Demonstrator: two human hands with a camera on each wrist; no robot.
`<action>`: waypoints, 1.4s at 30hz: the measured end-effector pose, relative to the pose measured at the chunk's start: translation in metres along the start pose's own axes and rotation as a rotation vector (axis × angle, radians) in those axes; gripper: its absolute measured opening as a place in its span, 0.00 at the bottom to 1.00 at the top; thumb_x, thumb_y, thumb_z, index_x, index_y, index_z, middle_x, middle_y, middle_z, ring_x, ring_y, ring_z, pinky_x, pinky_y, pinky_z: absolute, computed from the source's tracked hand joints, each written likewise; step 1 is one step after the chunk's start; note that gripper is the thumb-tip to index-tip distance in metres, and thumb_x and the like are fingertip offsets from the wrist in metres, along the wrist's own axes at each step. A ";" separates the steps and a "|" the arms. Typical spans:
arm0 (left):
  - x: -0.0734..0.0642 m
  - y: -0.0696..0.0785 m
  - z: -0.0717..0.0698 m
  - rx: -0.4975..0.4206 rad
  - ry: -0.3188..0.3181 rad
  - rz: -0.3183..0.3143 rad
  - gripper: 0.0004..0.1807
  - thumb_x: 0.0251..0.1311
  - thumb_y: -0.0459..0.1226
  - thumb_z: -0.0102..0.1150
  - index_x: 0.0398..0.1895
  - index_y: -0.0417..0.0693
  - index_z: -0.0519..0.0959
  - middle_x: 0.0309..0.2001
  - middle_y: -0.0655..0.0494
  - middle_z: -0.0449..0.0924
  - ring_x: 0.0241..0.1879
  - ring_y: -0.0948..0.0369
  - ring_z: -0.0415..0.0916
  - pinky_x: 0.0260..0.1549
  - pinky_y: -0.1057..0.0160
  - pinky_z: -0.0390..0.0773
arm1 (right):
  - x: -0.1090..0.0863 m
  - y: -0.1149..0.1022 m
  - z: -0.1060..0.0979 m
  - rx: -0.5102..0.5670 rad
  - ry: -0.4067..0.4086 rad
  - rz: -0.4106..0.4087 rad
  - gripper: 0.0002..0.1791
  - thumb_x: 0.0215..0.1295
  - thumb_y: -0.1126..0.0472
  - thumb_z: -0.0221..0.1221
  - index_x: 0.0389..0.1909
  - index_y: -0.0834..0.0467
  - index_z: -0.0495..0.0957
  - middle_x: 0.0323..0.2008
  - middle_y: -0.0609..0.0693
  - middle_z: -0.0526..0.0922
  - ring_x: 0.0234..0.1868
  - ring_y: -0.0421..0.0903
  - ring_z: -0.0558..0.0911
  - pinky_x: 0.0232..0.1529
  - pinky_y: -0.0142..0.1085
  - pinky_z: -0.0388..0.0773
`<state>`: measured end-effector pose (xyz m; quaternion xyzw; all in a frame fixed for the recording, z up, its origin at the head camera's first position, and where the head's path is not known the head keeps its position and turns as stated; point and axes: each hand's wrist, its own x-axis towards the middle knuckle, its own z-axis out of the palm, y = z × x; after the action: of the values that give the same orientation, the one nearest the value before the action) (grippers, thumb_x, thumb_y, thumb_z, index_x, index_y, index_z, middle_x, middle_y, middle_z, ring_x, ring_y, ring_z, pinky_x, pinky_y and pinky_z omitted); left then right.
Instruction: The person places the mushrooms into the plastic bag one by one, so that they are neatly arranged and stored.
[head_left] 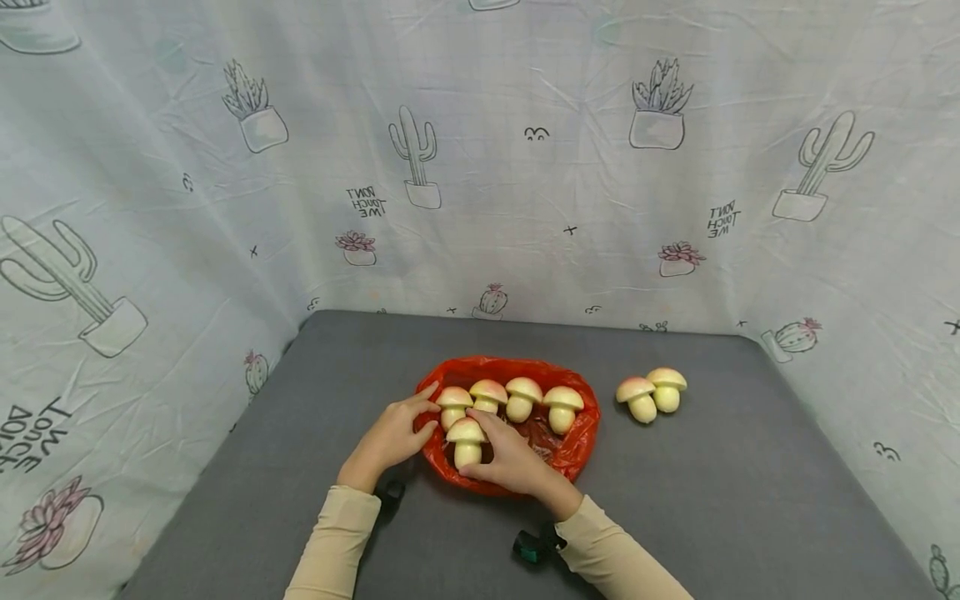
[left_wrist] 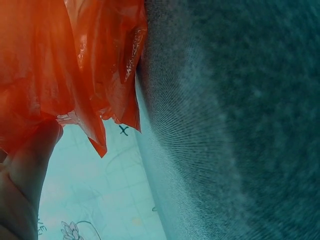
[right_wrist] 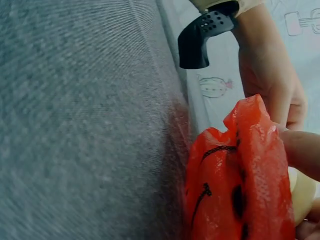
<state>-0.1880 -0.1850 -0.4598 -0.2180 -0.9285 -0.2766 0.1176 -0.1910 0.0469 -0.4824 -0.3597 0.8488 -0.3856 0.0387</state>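
Note:
A red plastic bag (head_left: 587, 437) lies with its mouth spread wide, and several toy mushrooms with yellow-pink caps are inside, such as this mushroom (head_left: 563, 408). My right hand (head_left: 513, 458) grips one mushroom (head_left: 467, 443) between thumb and fingers, over the near left part of the bag. My left hand (head_left: 393, 432) holds the bag's left rim. In the left wrist view, a left-hand digit (left_wrist: 35, 165) presses against the hanging red plastic. The right wrist view shows the bag's side (right_wrist: 240, 180), with part of the pale mushroom (right_wrist: 302, 192) by the right fingers.
Two more mushrooms, one (head_left: 636, 398) touching the other (head_left: 667, 389), lie right of the bag on the grey table (head_left: 720, 483). A cactus-print curtain (head_left: 480, 167) surrounds the table's back and sides. Black wrist devices (head_left: 531, 547) sit at both wrists.

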 end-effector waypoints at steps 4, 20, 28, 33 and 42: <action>0.000 0.000 0.001 0.003 -0.004 -0.006 0.13 0.57 0.34 0.60 0.45 0.37 0.81 0.64 0.44 0.69 0.58 0.48 0.74 0.55 0.50 0.73 | 0.001 0.000 0.002 -0.021 -0.015 0.010 0.46 0.57 0.47 0.64 0.71 0.62 0.56 0.68 0.57 0.64 0.68 0.54 0.65 0.62 0.51 0.67; 0.001 0.001 0.000 0.014 -0.025 -0.019 0.13 0.59 0.33 0.59 0.45 0.38 0.81 0.66 0.45 0.67 0.58 0.48 0.73 0.55 0.50 0.73 | 0.003 0.003 0.003 -0.063 -0.044 0.000 0.49 0.55 0.46 0.65 0.71 0.64 0.54 0.70 0.57 0.60 0.69 0.53 0.62 0.64 0.51 0.64; 0.002 0.001 -0.001 0.003 -0.029 -0.027 0.12 0.58 0.33 0.59 0.45 0.37 0.81 0.66 0.44 0.67 0.57 0.48 0.74 0.54 0.50 0.74 | -0.001 0.008 -0.012 -0.034 0.070 -0.052 0.46 0.55 0.47 0.66 0.69 0.64 0.59 0.66 0.59 0.67 0.65 0.54 0.69 0.60 0.51 0.69; 0.003 0.001 -0.002 0.003 -0.032 -0.023 0.13 0.59 0.33 0.58 0.45 0.37 0.81 0.66 0.44 0.67 0.57 0.48 0.74 0.54 0.50 0.74 | -0.007 0.011 -0.028 -0.005 0.128 -0.054 0.44 0.55 0.50 0.67 0.69 0.63 0.59 0.67 0.56 0.67 0.66 0.54 0.68 0.60 0.51 0.69; 0.001 0.002 -0.001 0.016 -0.038 -0.025 0.12 0.59 0.33 0.58 0.45 0.39 0.82 0.66 0.44 0.67 0.43 0.54 0.78 0.42 0.57 0.76 | -0.023 0.027 -0.058 0.121 0.208 -0.014 0.42 0.57 0.53 0.66 0.69 0.62 0.60 0.67 0.59 0.66 0.67 0.57 0.67 0.62 0.52 0.67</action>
<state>-0.1882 -0.1836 -0.4579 -0.2107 -0.9354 -0.2664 0.0981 -0.2097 0.1105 -0.4654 -0.3207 0.8207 -0.4719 -0.0308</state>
